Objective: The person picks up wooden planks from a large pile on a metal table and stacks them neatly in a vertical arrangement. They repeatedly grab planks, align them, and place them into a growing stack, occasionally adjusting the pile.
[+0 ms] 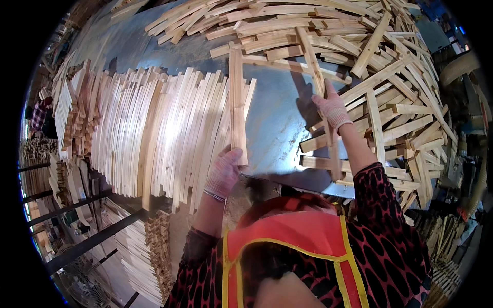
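Left hand (224, 172) grips slat (237, 105); right hand (332, 108) in loose pile (390, 102); neat row (154, 133) alongside

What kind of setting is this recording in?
Probably a woodworking or lumber-sorting workshop: a metal-topped table bears a neat row of wooden slats and a loose pile of sticks, with more stacked wood below.

Around the workbench we see stacked and scattered timber.

We see a grey metal tabletop (277, 128) with a neat row of pale wooden slats (154, 133) laid side by side on its left part, and a loose, criss-crossed heap of slats (390, 87) on its right and far side. Below the table at left we make out dark metal bars (77, 226), more stacked wood (154, 251) and a fan (82, 282).
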Action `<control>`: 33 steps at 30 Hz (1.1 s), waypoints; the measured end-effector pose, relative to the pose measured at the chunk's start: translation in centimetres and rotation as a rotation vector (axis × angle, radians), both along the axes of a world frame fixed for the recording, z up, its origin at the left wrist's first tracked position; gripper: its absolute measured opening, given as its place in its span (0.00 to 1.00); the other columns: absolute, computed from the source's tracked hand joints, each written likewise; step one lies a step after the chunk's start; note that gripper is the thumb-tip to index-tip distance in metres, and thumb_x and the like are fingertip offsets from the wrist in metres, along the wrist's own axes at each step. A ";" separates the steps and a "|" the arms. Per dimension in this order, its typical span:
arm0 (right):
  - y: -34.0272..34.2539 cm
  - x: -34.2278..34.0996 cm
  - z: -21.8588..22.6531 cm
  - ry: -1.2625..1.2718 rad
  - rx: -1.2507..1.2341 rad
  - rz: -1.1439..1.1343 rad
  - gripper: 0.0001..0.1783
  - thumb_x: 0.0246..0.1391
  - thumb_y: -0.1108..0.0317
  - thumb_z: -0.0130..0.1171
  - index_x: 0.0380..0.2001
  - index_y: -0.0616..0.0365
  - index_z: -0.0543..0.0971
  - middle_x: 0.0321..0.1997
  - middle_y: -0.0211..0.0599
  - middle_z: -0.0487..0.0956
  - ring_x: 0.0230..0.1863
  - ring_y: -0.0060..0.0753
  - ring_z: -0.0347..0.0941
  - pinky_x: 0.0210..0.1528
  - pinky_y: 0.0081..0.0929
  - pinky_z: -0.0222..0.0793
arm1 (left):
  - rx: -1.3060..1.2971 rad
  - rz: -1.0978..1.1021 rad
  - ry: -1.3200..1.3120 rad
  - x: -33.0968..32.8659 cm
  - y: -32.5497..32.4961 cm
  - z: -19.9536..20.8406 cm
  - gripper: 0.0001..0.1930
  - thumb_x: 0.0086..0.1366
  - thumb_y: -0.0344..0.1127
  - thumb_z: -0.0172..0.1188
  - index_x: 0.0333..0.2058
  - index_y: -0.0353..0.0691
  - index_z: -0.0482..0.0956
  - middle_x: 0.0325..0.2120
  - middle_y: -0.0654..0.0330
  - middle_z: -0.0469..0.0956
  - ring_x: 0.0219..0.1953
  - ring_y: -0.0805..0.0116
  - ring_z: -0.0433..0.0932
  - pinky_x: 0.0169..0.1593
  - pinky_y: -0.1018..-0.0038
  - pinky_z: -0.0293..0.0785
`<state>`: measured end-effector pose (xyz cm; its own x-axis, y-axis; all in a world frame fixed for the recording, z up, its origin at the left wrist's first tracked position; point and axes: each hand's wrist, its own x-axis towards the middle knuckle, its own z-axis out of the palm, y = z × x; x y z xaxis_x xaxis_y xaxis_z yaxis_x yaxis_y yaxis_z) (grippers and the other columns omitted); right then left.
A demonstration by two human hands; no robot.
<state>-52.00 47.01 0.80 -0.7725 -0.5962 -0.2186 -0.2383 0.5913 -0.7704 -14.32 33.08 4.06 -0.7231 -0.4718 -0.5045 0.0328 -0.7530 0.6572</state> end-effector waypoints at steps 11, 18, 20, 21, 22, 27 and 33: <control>-6.3 26.9 0.3 -0.236 0.421 0.420 0.38 0.69 0.39 0.53 0.57 0.71 0.75 0.55 0.65 0.81 0.57 0.63 0.79 0.63 0.47 0.73 | -0.373 0.012 -0.180 8.2 -2.2 1.4 0.23 0.69 0.43 0.70 0.56 0.36 0.79 0.38 0.62 0.82 0.39 0.74 0.81 0.44 0.74 0.80; 0.7 26.4 5.9 -0.748 -0.315 0.119 0.46 0.65 0.48 0.62 0.72 0.71 0.60 0.54 0.51 0.84 0.54 0.49 0.82 0.58 0.43 0.75 | -0.930 -0.419 -0.487 6.5 3.0 1.1 0.27 0.66 0.49 0.69 0.57 0.39 0.79 0.45 0.55 0.83 0.45 0.60 0.82 0.48 0.65 0.79; 2.9 26.0 4.5 -0.746 -0.610 -0.042 0.39 0.62 0.61 0.67 0.71 0.64 0.63 0.46 0.35 0.82 0.45 0.29 0.80 0.51 0.29 0.78 | -1.659 -0.920 -0.263 2.3 6.2 5.8 0.42 0.65 0.59 0.68 0.67 0.35 0.69 0.57 0.50 0.79 0.56 0.56 0.80 0.64 0.58 0.74; 4.7 25.0 4.4 -0.770 -0.651 -0.128 0.39 0.62 0.64 0.67 0.71 0.59 0.63 0.45 0.34 0.81 0.44 0.28 0.79 0.49 0.27 0.78 | -1.786 -0.930 -0.223 2.0 6.5 3.4 0.50 0.60 0.64 0.68 0.70 0.32 0.65 0.67 0.44 0.70 0.68 0.49 0.71 0.75 0.55 0.58; 6.8 23.8 5.0 -0.797 -0.696 -0.217 0.39 0.61 0.66 0.67 0.72 0.54 0.63 0.45 0.33 0.81 0.43 0.26 0.79 0.47 0.25 0.78 | -1.876 -0.785 -0.358 1.6 6.4 1.5 0.51 0.59 0.64 0.68 0.70 0.31 0.64 0.68 0.44 0.69 0.69 0.50 0.70 0.76 0.55 0.56; 24.9 15.8 4.6 -0.449 -0.994 -0.782 0.31 0.58 0.77 0.62 0.65 0.51 0.70 0.41 0.34 0.80 0.31 0.28 0.76 0.35 0.29 0.80 | -2.488 -0.435 -0.685 0.6 2.4 -5.3 0.39 0.62 0.55 0.67 0.63 0.34 0.73 0.58 0.49 0.75 0.61 0.46 0.72 0.71 0.54 0.60; 48.2 14.3 1.8 -0.166 -0.744 -1.555 0.27 0.57 0.80 0.61 0.60 0.56 0.71 0.37 0.40 0.80 0.32 0.36 0.80 0.35 0.35 0.81 | -2.052 -0.966 -1.146 -4.3 8.4 -2.2 0.34 0.63 0.24 0.50 0.71 0.37 0.66 0.70 0.40 0.64 0.74 0.43 0.60 0.77 0.56 0.56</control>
